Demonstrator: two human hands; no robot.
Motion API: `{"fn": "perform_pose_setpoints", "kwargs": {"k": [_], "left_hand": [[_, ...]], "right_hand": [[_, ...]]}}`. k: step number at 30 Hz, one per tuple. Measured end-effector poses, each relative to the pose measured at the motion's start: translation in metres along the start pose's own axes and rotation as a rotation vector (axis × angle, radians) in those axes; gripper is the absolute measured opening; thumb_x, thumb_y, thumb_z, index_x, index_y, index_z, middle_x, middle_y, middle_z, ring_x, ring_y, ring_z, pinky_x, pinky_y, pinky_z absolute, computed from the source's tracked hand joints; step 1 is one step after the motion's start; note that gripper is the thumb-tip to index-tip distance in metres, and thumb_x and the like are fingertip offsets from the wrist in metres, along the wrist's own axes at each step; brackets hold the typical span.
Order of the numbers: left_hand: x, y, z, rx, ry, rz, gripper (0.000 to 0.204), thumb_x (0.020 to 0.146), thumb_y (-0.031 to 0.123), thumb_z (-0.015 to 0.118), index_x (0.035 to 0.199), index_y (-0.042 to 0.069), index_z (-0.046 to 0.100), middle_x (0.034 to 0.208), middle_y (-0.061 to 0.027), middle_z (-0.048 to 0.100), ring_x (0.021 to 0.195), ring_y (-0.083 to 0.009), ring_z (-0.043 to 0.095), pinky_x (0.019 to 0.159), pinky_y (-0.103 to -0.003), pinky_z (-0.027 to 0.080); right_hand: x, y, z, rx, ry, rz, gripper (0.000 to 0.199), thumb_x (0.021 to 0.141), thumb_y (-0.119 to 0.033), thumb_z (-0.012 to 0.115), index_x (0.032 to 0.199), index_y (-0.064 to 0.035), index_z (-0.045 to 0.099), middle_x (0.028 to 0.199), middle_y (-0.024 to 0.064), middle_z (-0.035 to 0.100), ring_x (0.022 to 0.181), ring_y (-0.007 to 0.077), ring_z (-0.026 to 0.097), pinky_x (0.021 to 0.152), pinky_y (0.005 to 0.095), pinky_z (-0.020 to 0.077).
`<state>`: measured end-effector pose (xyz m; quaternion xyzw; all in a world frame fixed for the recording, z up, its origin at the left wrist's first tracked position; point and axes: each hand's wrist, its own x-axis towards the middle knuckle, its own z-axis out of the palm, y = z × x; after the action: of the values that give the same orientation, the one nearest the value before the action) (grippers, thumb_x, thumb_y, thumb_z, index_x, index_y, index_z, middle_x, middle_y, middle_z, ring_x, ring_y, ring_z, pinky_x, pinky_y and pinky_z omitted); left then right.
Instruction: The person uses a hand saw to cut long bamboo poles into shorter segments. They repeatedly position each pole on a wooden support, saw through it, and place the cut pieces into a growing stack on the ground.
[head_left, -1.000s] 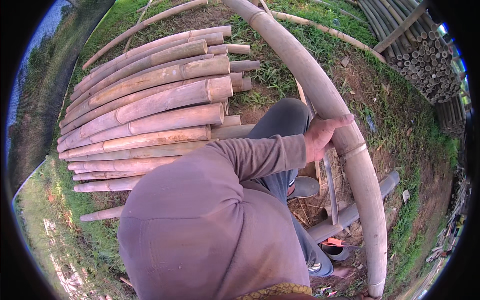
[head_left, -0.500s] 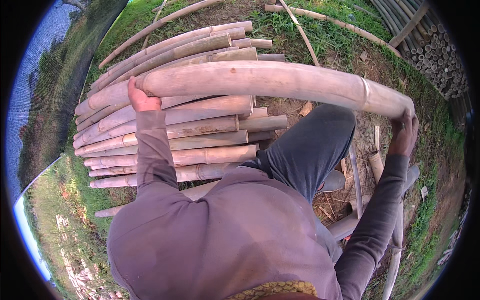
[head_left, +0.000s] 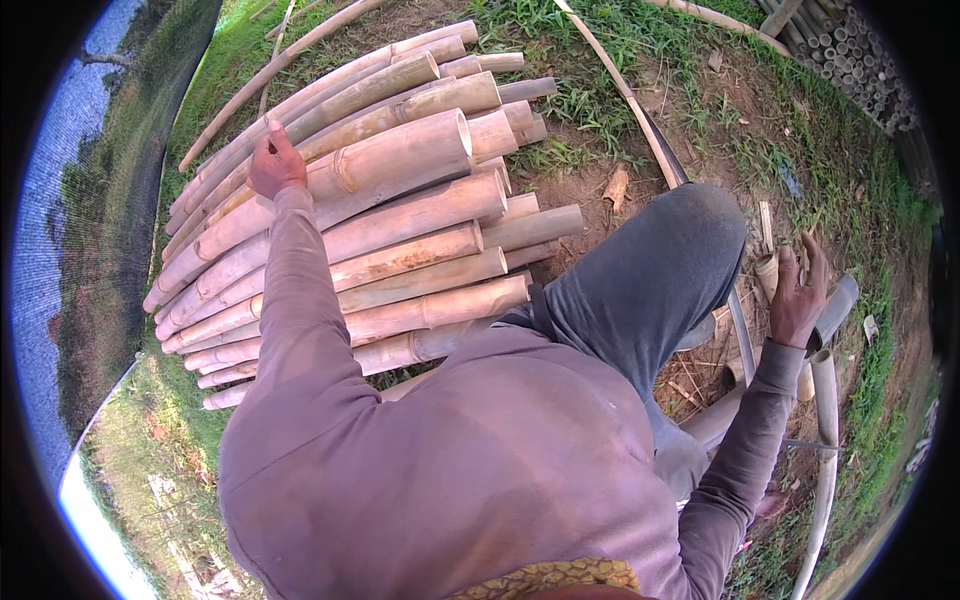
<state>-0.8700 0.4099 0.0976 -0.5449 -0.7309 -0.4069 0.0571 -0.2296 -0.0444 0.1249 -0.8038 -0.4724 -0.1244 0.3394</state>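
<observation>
A thick, pale bamboo pole lies on top of a pile of cut bamboo poles, its hollow end facing right. My left hand is closed at the pole's left part, fingers curled with the thumb up; the contact is partly hidden by the hand itself. Over on the right, my right hand is raised with fingers apart and nothing in it. Beside it are a short bamboo piece and a grey bamboo tube. A long, narrow metal blade shows between my knee and right forearm.
Several more poles make up the pile on my left. A long split strip lies beyond my bent knee. Stacked bamboo stands at the far right. Dark netting hangs along the left.
The thick bamboo pole, held up in both hands before, has come down leftward onto the pile. My right hand has let go of its right end and opened, lower down.
</observation>
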Motion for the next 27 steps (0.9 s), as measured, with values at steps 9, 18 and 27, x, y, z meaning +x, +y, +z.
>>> {"fn": "perform_pose_setpoints", "kwargs": {"k": [9,18,27], "left_hand": [[-0.057,0.090,0.029,0.063,-0.455,0.567,0.051,0.102,0.057,0.064,0.121,0.011,0.078,0.112,-0.0157,0.080,0.108,-0.0338,0.075,0.098,-0.045,0.054],[-0.064,0.078,0.086,0.305,-0.288,0.503,0.058,0.108,0.052,0.039,0.131,0.009,0.071,0.129,-0.0193,0.074,0.118,-0.0425,0.068,0.101,-0.054,0.050],[-0.194,0.437,0.129,-0.474,-0.872,1.103,0.042,0.102,0.021,0.069,0.136,-0.003,0.062,0.125,-0.0193,0.072,0.116,-0.0295,0.069,0.103,-0.043,0.053]], "right_hand": [[-0.348,0.150,-0.066,-0.295,0.029,1.080,0.047,0.101,-0.035,0.071,0.131,0.0016,0.069,0.127,0.0211,0.072,0.115,0.0343,0.069,0.103,0.0437,0.0529],[-0.366,0.162,-0.059,-0.253,0.220,1.525,0.055,0.093,-0.047,0.074,0.134,-0.0103,0.070,0.142,0.0213,0.063,0.132,0.0390,0.062,0.111,0.0486,0.0483],[-0.321,0.207,-0.059,-0.101,0.335,1.767,0.062,0.091,-0.055,0.072,0.127,-0.0042,0.075,0.131,0.0237,0.073,0.122,0.0412,0.070,0.105,0.0486,0.0529]]}}
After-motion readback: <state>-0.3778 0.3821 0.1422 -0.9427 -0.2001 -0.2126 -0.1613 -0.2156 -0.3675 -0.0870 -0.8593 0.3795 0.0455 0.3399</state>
